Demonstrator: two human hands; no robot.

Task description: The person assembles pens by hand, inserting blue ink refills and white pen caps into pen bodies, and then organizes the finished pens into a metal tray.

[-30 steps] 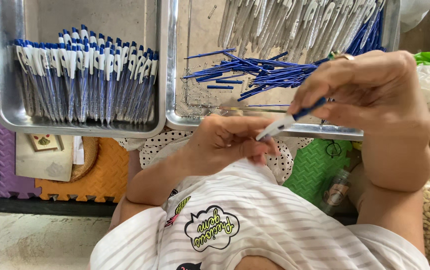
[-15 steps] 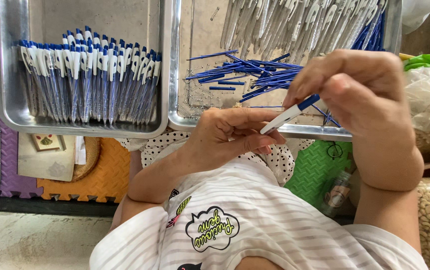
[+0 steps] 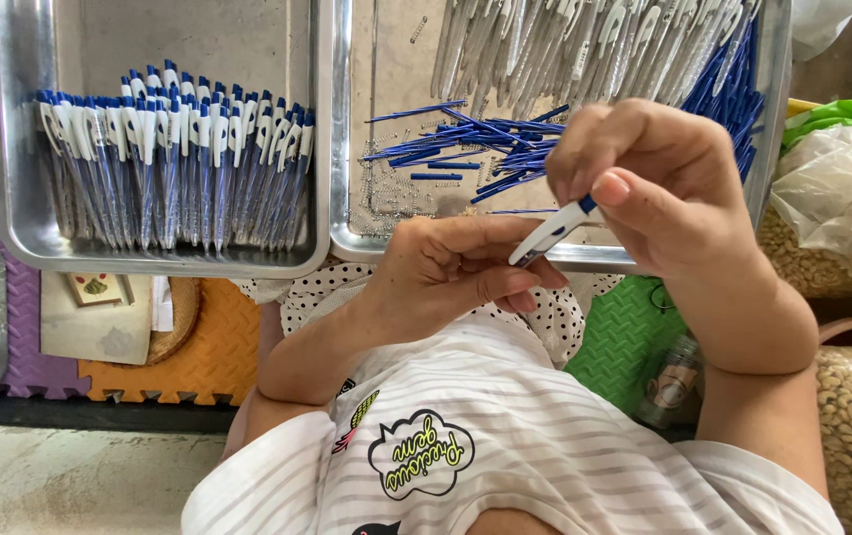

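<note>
steel trays (image 3: 332, 129) flank pen (image 3: 550, 233) in hands (image 3: 466, 272).

White-blue pen (image 3: 551, 234), tilted, btwn fingers (image 3: 505, 287)

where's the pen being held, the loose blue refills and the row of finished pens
pen (image 3: 552, 234), head view, on its white barrel between the hands
loose blue refills (image 3: 466, 147), head view, middle of the pile in the right tray
row of finished pens (image 3: 173, 168), head view, on the barrels in the left tray

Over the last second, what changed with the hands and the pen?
The right hand slid down the pen towards the left hand, pushing it in; less of the pen shows now. Both hands kept hold. The trays and the finished pens stayed put.
</note>
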